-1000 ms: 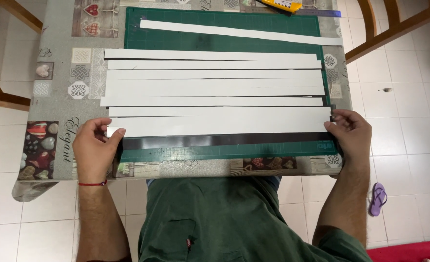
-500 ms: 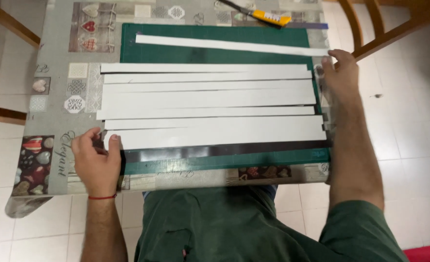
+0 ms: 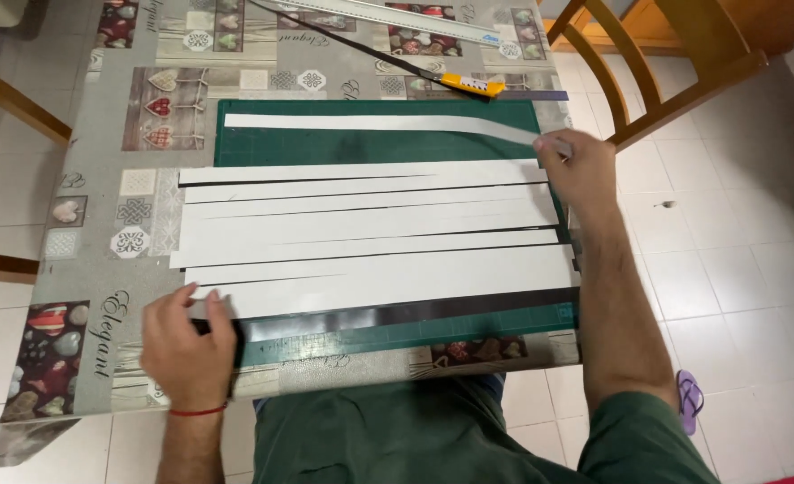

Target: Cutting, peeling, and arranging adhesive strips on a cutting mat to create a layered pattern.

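A single white paper strip (image 3: 370,122) lay along the far edge of a green cutting mat (image 3: 343,148). The right hand (image 3: 581,170) pinched its right end, lifting it slightly. The left hand (image 3: 186,345) pressed flat on the nearer cut strips (image 3: 370,233), seemingly steadying them. A yellow utility knife (image 3: 468,84) rested beyond.

Green cutting mat (image 3: 379,148) is lying on the patterned-oilcloth bench (image 3: 101,206). White paper strips (image 3: 370,229) are lying side by side across the mat, overhanging its left edge. One separate long white strip (image 3: 361,122) is lying behind them. Yellow-handled utility knife (image 3: 468,84) and long metal ruler (image 3: 388,16) are lying behind the mat. Wooden chair (image 3: 657,72) is standing right of the bench.
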